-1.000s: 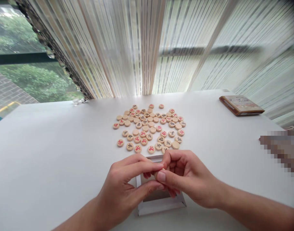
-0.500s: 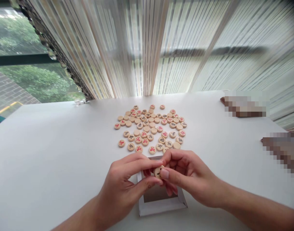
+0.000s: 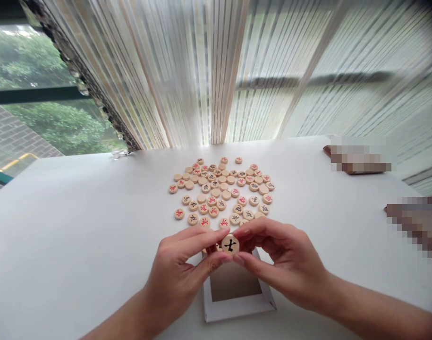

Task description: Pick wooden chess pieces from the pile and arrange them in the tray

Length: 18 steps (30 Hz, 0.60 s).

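Note:
Both my hands meet above a small white open box (image 3: 237,309) near the table's front edge. Between their fingertips stands a round wooden chess piece (image 3: 230,244), on edge, its black character facing me. My left hand (image 3: 180,278) pinches it from the left with thumb and forefinger. My right hand (image 3: 283,262) pinches it from the right in the same way. Beyond my hands, several wooden pieces (image 3: 221,191) with red or black characters lie scattered flat on the white table (image 3: 77,226).
A brown flat box (image 3: 357,163), partly blurred out, lies at the table's far right. Another blurred patch (image 3: 414,226) sits at the right edge. Striped curtains hang behind the table, with a window and trees at the far left.
The piece held between my fingers has been turned up so its black character faces me. Both hands have risen slightly above the white box.

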{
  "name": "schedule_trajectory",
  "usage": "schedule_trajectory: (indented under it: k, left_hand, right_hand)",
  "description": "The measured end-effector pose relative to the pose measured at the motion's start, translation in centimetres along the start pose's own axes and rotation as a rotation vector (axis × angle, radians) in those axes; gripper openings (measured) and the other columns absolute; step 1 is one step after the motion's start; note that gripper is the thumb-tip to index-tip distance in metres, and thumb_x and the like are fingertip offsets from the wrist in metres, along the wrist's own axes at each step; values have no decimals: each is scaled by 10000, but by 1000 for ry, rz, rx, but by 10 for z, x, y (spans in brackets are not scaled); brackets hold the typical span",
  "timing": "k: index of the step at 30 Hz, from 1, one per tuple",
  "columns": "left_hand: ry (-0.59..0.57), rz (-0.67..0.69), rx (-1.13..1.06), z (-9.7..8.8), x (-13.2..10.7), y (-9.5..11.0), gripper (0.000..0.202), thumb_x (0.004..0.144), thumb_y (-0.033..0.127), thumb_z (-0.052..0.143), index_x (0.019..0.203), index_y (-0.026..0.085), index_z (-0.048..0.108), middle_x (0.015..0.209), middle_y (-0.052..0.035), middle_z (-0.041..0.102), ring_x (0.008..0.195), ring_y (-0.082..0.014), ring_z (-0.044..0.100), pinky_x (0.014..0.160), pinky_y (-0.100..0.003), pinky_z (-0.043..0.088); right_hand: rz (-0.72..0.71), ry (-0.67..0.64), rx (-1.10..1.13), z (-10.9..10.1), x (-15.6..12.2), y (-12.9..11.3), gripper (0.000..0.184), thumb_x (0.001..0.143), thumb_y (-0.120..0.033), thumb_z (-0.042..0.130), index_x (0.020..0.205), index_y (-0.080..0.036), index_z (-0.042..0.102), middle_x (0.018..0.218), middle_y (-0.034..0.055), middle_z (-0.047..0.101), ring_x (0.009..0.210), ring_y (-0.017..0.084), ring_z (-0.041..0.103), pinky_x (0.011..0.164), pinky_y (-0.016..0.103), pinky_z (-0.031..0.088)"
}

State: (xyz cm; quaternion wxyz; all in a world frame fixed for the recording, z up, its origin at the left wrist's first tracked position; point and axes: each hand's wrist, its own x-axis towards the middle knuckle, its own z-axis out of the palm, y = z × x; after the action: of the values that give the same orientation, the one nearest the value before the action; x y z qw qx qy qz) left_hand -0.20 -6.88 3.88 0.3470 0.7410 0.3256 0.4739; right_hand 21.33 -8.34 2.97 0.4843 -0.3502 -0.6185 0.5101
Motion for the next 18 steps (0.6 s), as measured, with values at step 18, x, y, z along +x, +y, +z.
schedule_trajectory:
  k: [18]
  left_hand:
    - [56, -6, -63, 0, -1, 0, 249, 814, 228, 909, 1045, 186, 826, 830, -49, 771, 707, -152, 701, 707, -261, 599]
  right_hand:
    - [-157, -59, -141, -5, 1, 1, 283, 935, -150, 757, 1205, -234, 775, 948, 75, 785, 756, 171, 719, 711, 290, 633]
